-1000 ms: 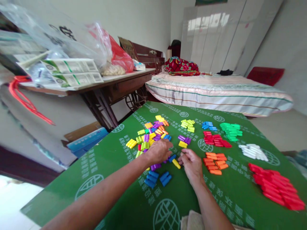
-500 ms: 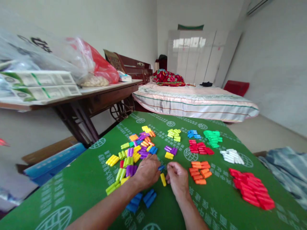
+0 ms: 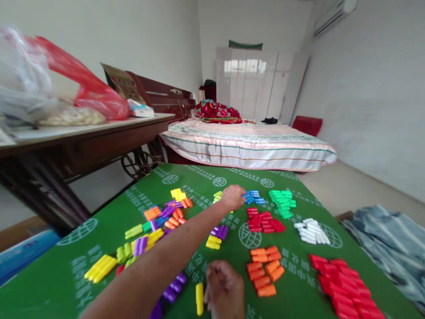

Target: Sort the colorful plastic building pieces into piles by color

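My left hand (image 3: 233, 197) is stretched far across the green board, fingertips closed at the left edge of a group of small blue plastic caps (image 3: 255, 197). A blue cap seems pinched there, though the hand partly covers it. Behind that hand a lime-green group (image 3: 217, 195) is half hidden. My right hand (image 3: 224, 288) rests near the front edge with fingers curled in; whatever they hold is hidden. Just left of it lies a single yellow cap (image 3: 199, 299). My left forearm hides part of the mixed caps on the left.
Sorted groups sit to the right: dark red (image 3: 264, 220), green (image 3: 282, 201), white (image 3: 312, 231), orange (image 3: 264, 270) and bright red (image 3: 345, 288). A purple and yellow cluster (image 3: 217, 237) lies mid-board. Beyond are a bed (image 3: 252, 146) and a side table (image 3: 86, 137).
My left hand has moved forward from beside my right hand to the blue group, and the blue cap between the hands has left that spot. The view has shifted right.
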`<state>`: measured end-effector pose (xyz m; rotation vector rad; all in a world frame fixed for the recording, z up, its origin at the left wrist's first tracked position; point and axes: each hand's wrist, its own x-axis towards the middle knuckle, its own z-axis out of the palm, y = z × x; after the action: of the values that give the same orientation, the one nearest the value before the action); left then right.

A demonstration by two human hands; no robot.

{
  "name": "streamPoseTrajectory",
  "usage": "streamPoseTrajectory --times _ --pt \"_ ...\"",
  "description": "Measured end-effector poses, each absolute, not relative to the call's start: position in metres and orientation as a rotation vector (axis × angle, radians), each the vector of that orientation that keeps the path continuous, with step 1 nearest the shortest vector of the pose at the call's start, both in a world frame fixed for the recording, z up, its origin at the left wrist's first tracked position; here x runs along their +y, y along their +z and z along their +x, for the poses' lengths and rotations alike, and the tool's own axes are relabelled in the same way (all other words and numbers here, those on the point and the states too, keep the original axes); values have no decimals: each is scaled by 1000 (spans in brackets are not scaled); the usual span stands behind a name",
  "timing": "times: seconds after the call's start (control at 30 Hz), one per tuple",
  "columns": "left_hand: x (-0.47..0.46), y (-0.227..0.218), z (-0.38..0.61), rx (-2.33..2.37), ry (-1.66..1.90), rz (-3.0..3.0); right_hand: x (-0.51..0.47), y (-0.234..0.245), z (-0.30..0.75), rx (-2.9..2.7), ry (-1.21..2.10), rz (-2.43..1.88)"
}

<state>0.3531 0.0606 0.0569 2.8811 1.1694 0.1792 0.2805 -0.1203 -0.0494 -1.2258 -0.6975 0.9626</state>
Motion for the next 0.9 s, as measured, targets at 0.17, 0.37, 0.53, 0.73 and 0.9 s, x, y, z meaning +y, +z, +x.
streamPoseTrajectory --times 0.17,0.37,0.53,0.73,0.9 --pt "77 41 403 1152 100 2882 -113 -68 272 -688 954 -1225" --pt "77 33 421 1129 85 2914 -115 -71 272 -757 901 -1292" --pt "73 50 392 1109 146 2951 -120 -52 279 -684 1003 -1216" --pt "38 72 295 1066 96 2942 -130 -28 292 -674 1042 -1253" --pt "-23 75 206 922 -102 2873 -133 -25 297 -709 1047 -1319"
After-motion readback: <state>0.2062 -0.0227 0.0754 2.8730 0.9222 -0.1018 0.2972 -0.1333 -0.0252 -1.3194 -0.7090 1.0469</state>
